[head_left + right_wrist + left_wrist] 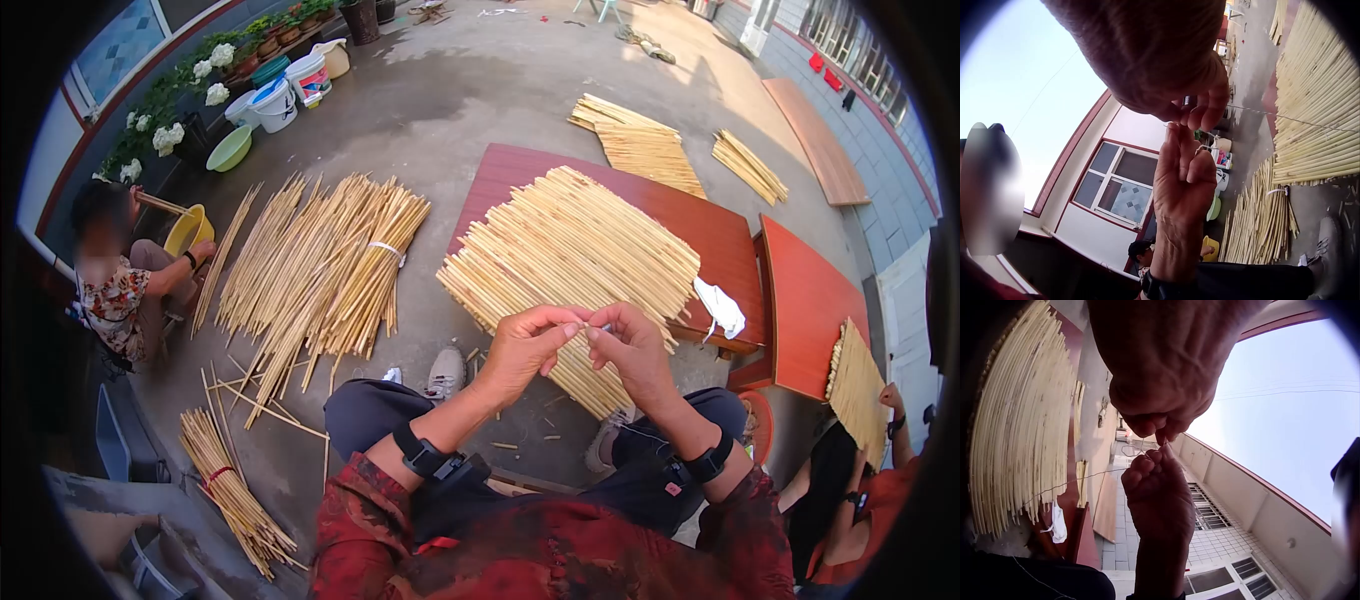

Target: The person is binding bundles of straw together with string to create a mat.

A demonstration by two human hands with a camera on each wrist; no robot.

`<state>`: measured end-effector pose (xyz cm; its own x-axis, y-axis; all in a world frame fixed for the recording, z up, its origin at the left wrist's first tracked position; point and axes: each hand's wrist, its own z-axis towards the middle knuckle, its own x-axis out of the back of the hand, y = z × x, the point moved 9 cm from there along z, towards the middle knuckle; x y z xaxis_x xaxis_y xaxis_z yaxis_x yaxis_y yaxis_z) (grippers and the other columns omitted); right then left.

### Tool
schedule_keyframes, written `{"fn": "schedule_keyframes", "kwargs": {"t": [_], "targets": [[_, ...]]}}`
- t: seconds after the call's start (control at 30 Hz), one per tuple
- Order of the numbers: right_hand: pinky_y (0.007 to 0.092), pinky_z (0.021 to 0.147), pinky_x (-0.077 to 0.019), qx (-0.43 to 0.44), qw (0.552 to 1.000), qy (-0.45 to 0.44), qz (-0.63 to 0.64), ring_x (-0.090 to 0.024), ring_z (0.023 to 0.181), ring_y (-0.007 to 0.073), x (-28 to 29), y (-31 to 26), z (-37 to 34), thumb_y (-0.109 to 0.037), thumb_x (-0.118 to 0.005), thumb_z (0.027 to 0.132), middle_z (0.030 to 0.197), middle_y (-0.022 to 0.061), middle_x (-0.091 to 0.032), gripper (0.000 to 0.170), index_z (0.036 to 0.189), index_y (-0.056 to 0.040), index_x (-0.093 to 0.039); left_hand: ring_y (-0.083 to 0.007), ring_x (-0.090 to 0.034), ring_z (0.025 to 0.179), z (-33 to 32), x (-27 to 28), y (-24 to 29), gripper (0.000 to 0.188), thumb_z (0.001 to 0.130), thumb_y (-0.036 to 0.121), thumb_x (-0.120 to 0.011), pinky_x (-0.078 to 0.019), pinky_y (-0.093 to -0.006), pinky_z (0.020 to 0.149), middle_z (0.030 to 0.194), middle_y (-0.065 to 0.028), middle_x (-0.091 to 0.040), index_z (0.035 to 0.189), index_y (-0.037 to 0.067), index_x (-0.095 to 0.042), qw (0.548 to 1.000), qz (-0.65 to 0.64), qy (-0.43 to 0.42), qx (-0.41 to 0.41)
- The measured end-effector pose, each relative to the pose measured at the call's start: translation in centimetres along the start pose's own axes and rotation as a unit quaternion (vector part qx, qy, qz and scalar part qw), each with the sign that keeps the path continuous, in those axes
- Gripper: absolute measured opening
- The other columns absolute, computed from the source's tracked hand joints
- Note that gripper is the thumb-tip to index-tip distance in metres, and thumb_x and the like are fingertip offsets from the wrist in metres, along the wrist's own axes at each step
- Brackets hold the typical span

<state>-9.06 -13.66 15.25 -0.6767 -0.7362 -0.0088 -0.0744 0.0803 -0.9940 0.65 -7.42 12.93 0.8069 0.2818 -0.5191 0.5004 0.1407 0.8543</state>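
Observation:
My left hand and right hand meet fingertip to fingertip above the near edge of a panel of pale stalks, laid side by side. Both pinch a fine thread between thumb and fingers. From the fingers the thread runs toward the panel in both wrist views, and a small loop shows beside the fingertips in the left wrist view. A metal band sits on a right-hand finger. What lies right between the fingertips is mostly hidden; I cannot tell whether a needle is there.
The panel lies on a low red-brown table, a white cloth at its corner. Loose and tied stalks cover the ground at left, with another bundle nearer. One person sits at left; another holds a smaller panel at right.

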Motion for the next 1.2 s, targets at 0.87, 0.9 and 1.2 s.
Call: {"fn": "schedule_keyframes", "kwargs": {"t": [0.87,0.9,1.2], "targets": [[0.0288,0.083,-0.0401,0.169,0.98,-0.052,-0.096,-0.054,0.093,0.0196,-2.2,-2.2,5.8,-0.003,-0.059,0.078,0.094,0.0101,-0.058,0.012,0.089,-0.0016,-0.062,-0.004,-0.042,0.045,2.7,2.6,-0.3,0.016,0.084,0.015,-0.057,-0.0336,-0.0179,0.039,0.069,0.0003,-0.053,0.091,0.001,-0.061,0.999,-0.028,0.02,0.024],[0.0285,0.081,-0.0407,0.179,0.978,-0.038,-0.103,-0.054,0.091,0.0191,-1.8,-2.1,5.8,-0.003,-0.06,0.077,0.091,0.0098,-0.058,0.009,0.086,-0.0012,-0.061,-0.004,-0.042,0.045,2.7,2.6,-0.4,0.016,0.084,0.015,-0.057,-0.0336,-0.0179,0.039,0.069,0.0003,-0.053,0.091,0.001,-0.061,0.999,-0.027,0.021,0.026],[0.0227,0.072,-0.0411,0.091,0.993,-0.022,-0.071,-0.055,0.075,0.0125,1.1,-0.8,6.8,-0.012,-0.056,0.084,0.084,0.0063,-0.058,0.012,0.083,-0.0004,-0.056,-0.0041,-0.043,0.044,3.2,1.6,-1.4,0.015,0.085,0.012,-0.055,-0.0371,-0.0186,0.039,0.085,-0.0083,-0.062,0.09,-0.002,-0.059,0.996,-0.041,0.023,0.071]]}}
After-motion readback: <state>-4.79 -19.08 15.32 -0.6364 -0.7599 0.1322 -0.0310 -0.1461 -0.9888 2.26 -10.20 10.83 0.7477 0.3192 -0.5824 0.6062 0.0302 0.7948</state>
